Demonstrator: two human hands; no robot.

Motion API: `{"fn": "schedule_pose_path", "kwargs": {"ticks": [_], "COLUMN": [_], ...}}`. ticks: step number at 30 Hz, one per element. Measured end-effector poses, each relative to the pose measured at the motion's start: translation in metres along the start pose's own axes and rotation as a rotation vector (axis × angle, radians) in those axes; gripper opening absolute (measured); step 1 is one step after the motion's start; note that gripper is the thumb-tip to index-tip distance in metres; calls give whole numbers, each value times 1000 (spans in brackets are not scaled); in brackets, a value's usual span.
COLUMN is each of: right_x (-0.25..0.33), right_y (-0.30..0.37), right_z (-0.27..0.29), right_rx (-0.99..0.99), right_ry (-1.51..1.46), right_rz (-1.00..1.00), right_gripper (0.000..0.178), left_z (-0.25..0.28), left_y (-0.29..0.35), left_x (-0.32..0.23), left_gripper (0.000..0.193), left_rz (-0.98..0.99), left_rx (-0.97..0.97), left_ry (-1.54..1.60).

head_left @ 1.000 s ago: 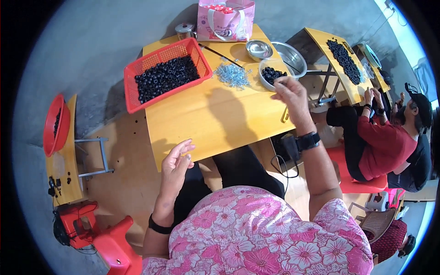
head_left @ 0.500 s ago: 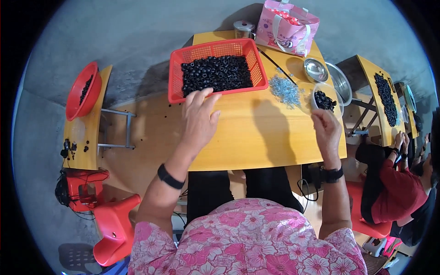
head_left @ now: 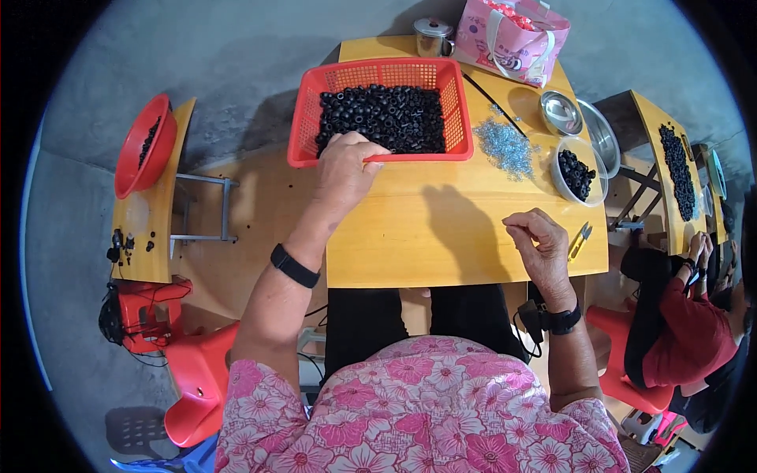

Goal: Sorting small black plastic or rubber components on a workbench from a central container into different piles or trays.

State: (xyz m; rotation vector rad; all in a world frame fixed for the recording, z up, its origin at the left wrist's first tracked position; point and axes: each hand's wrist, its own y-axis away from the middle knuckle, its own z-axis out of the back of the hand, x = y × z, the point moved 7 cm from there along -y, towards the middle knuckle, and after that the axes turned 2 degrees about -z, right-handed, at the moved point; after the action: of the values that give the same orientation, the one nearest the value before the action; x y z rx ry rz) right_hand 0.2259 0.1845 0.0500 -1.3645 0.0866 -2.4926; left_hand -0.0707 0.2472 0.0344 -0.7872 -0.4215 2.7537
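At the front rim of a red plastic basket (head_left: 462, 148) is my left hand (head_left: 345, 172), its fingers curled over the edge and partly hidden. What they hold, if anything, I cannot make out. Small black ring-like parts (head_left: 386, 114) are heaped in the basket. Over the right of the yellow table, my right hand (head_left: 542, 248) is closed, thumb and fingertips pressed together; anything between them is too small to name. Beside it lie yellow-handled thread snips (head_left: 579, 241). Farther back, a clear plastic tub (head_left: 601, 188) holds more black parts.
A pile of small clear pieces (head_left: 506, 148), a dark rod (head_left: 493, 102), a steel bowl (head_left: 561, 113), a lidded metal mug (head_left: 433, 38) and a pink bag (head_left: 509, 39) stand behind. A person in red (head_left: 690, 339) sits at the right table. A red basin (head_left: 146, 169) is far left.
My right hand has come away from the plastic tub, toward me and left, uncovering the snips. My left hand's fingers have closed in at the basket's rim. The view has shifted slightly.
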Motion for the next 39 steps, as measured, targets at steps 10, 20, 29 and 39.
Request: {"fn": "schedule_pose_path", "kwargs": {"ticks": [10,20,29,39], "right_x": [-1,1,-6,-24], "right_y": [5,14,19,-14], "right_z": [-13,-13,-8,-2], "right_rx": [66,96,91,-12], "right_ry": [-53,-100,-123,131], "right_rz": [-15,-38,-71,-79], "right_gripper": [13,12,10,13], "left_z": [-5,-54,-45,-33], "left_y": [-34,-58,-63,14], "left_x": [10,24,23,-36], "left_gripper": [23,21,12,13], "left_rz": [66,-2,-62,470], "left_rx": [229,562,135,66], "left_ry": [85,-147,144,1301]}}
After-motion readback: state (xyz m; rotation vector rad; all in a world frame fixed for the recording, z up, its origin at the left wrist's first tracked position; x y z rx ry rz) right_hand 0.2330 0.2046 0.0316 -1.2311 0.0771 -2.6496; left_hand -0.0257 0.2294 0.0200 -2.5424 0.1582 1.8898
